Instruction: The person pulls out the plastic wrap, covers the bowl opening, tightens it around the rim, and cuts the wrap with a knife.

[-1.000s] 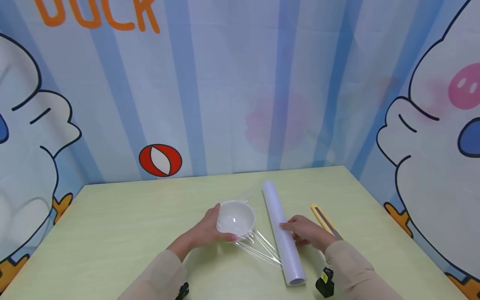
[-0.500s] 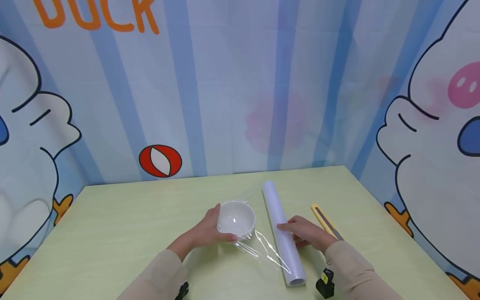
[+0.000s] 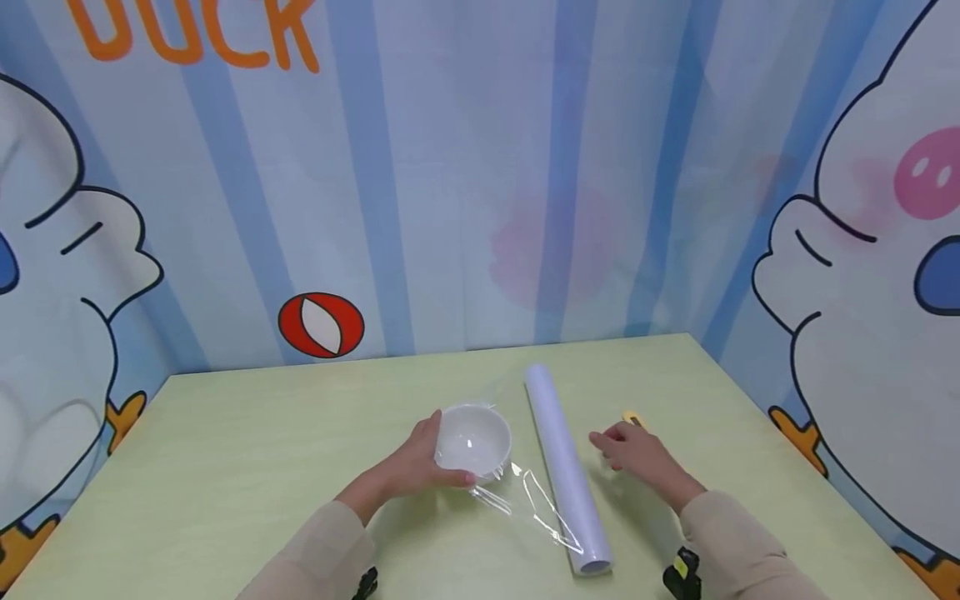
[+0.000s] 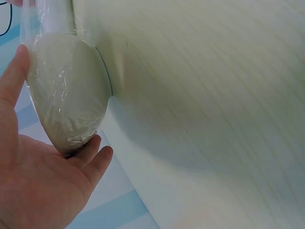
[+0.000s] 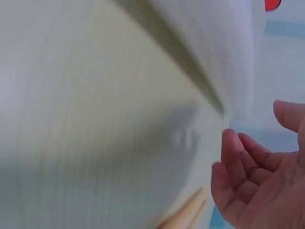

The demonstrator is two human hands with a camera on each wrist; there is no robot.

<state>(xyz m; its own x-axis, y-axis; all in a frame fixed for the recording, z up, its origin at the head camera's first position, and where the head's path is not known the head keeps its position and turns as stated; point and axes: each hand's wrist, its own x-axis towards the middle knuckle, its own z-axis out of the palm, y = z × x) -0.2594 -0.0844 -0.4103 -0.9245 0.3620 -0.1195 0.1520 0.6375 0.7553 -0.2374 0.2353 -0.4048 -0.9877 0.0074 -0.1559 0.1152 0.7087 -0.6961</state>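
Note:
My left hand (image 3: pixel 416 462) grips a white bowl (image 3: pixel 472 440) from its left side, thumb at the near rim. Clear cling film (image 3: pixel 536 508) covers the bowl and trails in creases toward a pale plastic-wrap roll (image 3: pixel 567 479) lying to the right. In the left wrist view, wrinkled film hugs the wall of the bowl (image 4: pixel 66 93), and the fingers spread under it. My right hand (image 3: pixel 637 457) hovers right of the roll, holding nothing, its fingers loosely bent. It partly hides a yellow utility knife (image 3: pixel 632 418), whose blurred end (image 5: pixel 188 210) shows in the right wrist view.
A pale green table (image 3: pixel 300 442) carries everything. Behind it and at both sides hangs a blue striped cloth (image 3: pixel 465 208) with cartoon ducks. Dark wrist cameras (image 3: pixel 681 573) sit under the sleeves.
My right hand has let go of the roll and moved right, over the utility knife. The loose film slackened and spread over the roll's near end. My left hand stays on the bowl.

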